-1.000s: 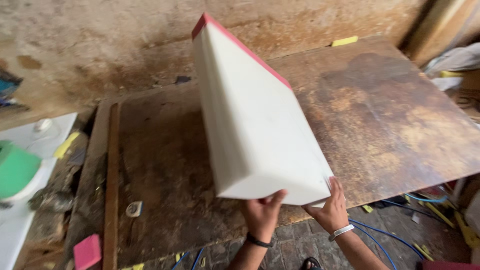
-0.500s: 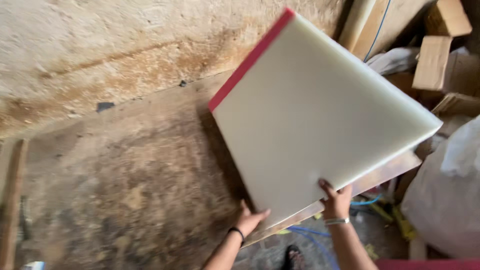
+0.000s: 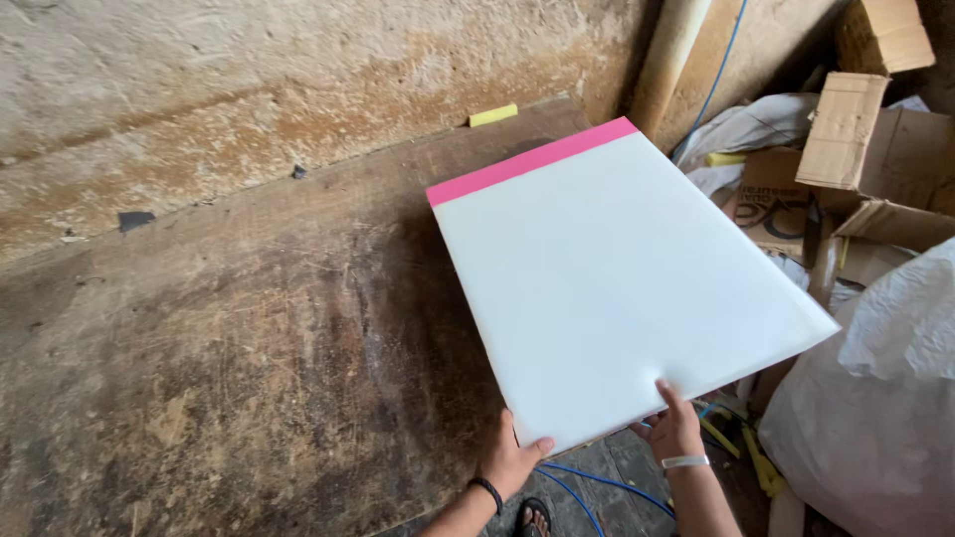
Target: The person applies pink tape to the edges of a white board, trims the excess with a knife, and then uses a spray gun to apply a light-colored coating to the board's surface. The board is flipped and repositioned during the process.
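White foam board [image 3: 617, 288] with a pink far edge lies flat ahead of both hands, partly overhanging the worn wooden desk [image 3: 229, 338]. The left hand [image 3: 512, 459] pinches its near edge; the right hand [image 3: 674, 430] rests fingers on top, thumb beneath. Even support at both corners should keep it level.

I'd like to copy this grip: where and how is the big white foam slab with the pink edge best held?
By its near edge, from the person's side. The white slab lies flat on the wooden table, with that edge overhanging, so the left hand and right hand grip it there, spread apart, probably steadying its width.
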